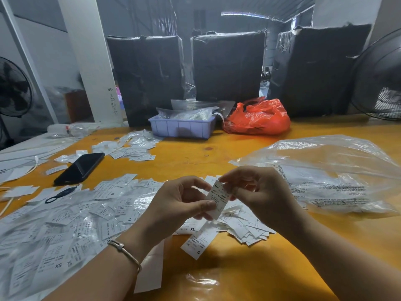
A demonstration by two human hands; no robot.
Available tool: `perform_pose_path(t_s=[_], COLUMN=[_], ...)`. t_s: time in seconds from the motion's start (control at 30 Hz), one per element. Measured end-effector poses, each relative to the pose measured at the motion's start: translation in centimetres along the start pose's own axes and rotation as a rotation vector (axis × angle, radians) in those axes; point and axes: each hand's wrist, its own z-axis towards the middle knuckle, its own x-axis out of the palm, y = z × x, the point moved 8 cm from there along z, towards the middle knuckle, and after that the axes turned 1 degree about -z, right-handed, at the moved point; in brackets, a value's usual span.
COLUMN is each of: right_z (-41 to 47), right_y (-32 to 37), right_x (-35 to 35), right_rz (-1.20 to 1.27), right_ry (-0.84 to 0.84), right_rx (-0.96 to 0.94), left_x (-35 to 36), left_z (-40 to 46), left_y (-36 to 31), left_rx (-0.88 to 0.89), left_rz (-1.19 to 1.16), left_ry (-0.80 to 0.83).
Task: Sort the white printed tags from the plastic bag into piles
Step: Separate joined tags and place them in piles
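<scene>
Both hands hold one white printed tag (218, 197) marked XS above the yellow table. My left hand (182, 205) pinches its lower end between thumb and fingers. My right hand (258, 192) pinches its upper end. Under the hands lies a small pile of tags (249, 229) with S and XL prints, and one long S tag (198, 242) sticks out toward me. A broad spread of tags (65, 224) covers the table's left side. The big clear plastic bag (329, 170) lies crumpled at the right, beside my right hand.
A black phone (80, 168) and a dark key ring (58, 195) lie at the left. Further back stand a purple tray (182, 127) with bagged tags, a red plastic bag (258, 118) and three black-wrapped boxes (227, 66). Fans stand at both sides.
</scene>
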Motion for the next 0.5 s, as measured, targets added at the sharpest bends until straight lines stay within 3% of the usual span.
perform_pose_path(t_s=[0.23,0.5], right_z=[-0.3,-0.8], right_y=[-0.3,-1.5], right_x=[1.5,2.7], right_rz=[-0.003,0.197], right_ry=[0.126,0.329], right_rx=[0.031,0.237], left_x=[-0.1,-0.1], left_z=[0.0,-0.2], left_y=[-0.1,-0.3], left_rx=[0.011,0.027], left_rz=[-0.057,0.014], left_ry=[-0.019,-0.021])
